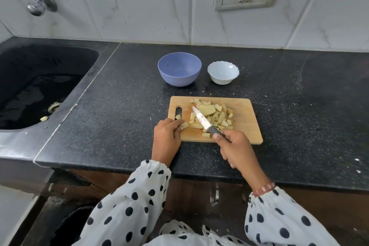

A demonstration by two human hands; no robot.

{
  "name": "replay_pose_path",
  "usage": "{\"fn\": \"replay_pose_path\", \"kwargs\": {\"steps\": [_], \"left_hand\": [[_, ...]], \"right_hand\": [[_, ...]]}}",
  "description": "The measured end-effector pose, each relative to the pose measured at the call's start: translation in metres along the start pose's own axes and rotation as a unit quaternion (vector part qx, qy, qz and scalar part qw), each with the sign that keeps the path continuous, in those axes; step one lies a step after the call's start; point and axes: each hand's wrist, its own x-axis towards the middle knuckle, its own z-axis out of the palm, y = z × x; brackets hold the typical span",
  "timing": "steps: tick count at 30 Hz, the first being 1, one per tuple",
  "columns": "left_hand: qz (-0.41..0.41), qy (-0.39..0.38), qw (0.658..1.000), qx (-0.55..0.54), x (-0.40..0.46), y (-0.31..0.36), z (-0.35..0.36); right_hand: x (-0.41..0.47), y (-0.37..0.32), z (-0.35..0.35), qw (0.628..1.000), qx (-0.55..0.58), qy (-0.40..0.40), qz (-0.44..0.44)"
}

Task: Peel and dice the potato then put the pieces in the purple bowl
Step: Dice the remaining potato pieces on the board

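My diced potato pieces [214, 116] lie heaped on the wooden cutting board [247, 124], one larger chunk among them. Behind it the purple bowl [179, 69] holds only a dark speck; the white bowl [223, 72] beside it looks bare. My left hand [166, 136] pinches one piece at the board's edge, fingertips partly hidden. My right hand [235, 147] grips the knife [201, 119], blade angled over the pile.
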Motion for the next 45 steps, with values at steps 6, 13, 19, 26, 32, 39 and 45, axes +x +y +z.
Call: {"fn": "replay_pose_path", "kwargs": {"steps": [6,13,19,26,32,39,45], "left_hand": [[-0.03,0.015,0.999,-0.029,0.002,0.004,-0.003],[-0.038,0.015,0.999,-0.034,0.002,0.003,-0.001],[-0.032,0.019,0.999,-0.035,0.003,0.002,0.0],[-0.018,0.022,0.999,-0.036,0.002,0.001,0.0],[-0.008,0.024,0.999,-0.021,0.0,0.001,0.0],[-0.034,0.008,0.999,-0.027,0.001,0.004,-0.001],[-0.034,0.018,0.999,-0.035,0.001,0.002,-0.001]], "right_hand": [[-0.014,0.005,0.028,0.971,-0.205,0.033,-0.119],[-0.018,0.006,0.04,0.867,-0.425,0.114,-0.234],[-0.017,0.014,0.048,0.852,-0.471,0.105,-0.203],[-0.025,0.013,0.045,0.839,-0.502,0.082,-0.193],[-0.016,0.021,0.033,0.842,-0.474,0.138,-0.218],[-0.015,0.015,0.028,0.979,-0.141,0.086,-0.116],[-0.021,0.016,0.038,0.969,-0.175,0.084,-0.155]]}}
